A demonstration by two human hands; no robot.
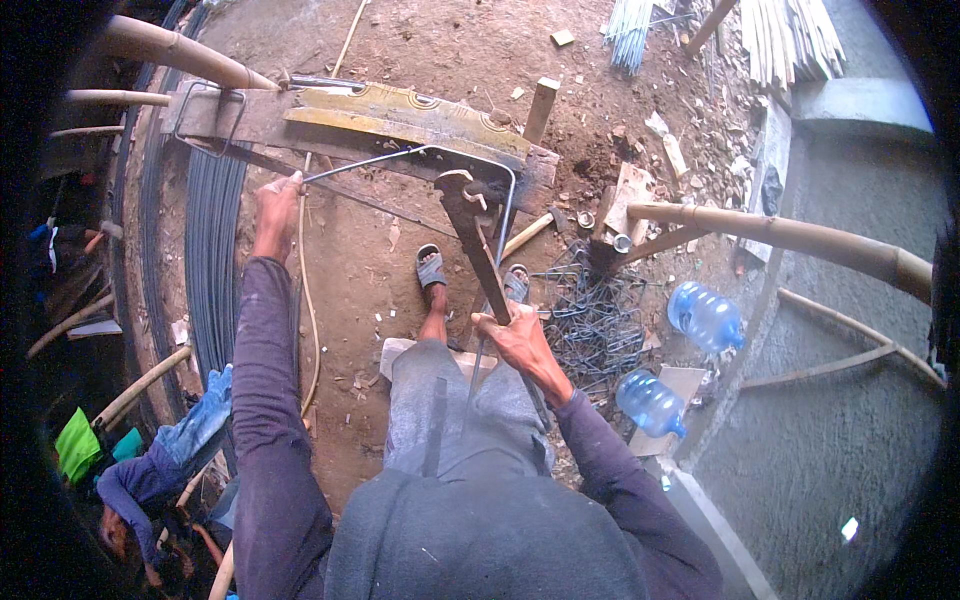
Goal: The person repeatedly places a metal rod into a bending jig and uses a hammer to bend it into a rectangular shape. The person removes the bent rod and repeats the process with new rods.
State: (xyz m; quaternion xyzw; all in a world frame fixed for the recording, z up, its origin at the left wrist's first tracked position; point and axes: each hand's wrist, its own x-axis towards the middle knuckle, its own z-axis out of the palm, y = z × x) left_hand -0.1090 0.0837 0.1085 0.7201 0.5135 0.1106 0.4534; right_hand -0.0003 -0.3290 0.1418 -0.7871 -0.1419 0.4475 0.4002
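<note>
My left hand (276, 212) is closed round one end of a thin steel rod (365, 162) at the front edge of a wooden bench (545, 165). The rod runs right along the bench, turns a corner near its right end and comes back toward my lap. My right hand (525, 343) grips a rusty rebar bending bar (468, 225) with a notched, hooked head, held slanting up toward the bench. The rod passes close beside the bar; whether the notch touches it I cannot tell. A yellow-painted board (400, 115) lies on top of the bench.
A bent rebar frame (232, 120) hangs at the bench's left end. A hammer (530, 232) and a heap of bent stirrups (595, 315) lie near my feet. Two water bottles (706, 317) lie right. Long rebar (215, 260) and a bent-over person (150, 485) are left. Bamboo poles (790, 232) cross the right.
</note>
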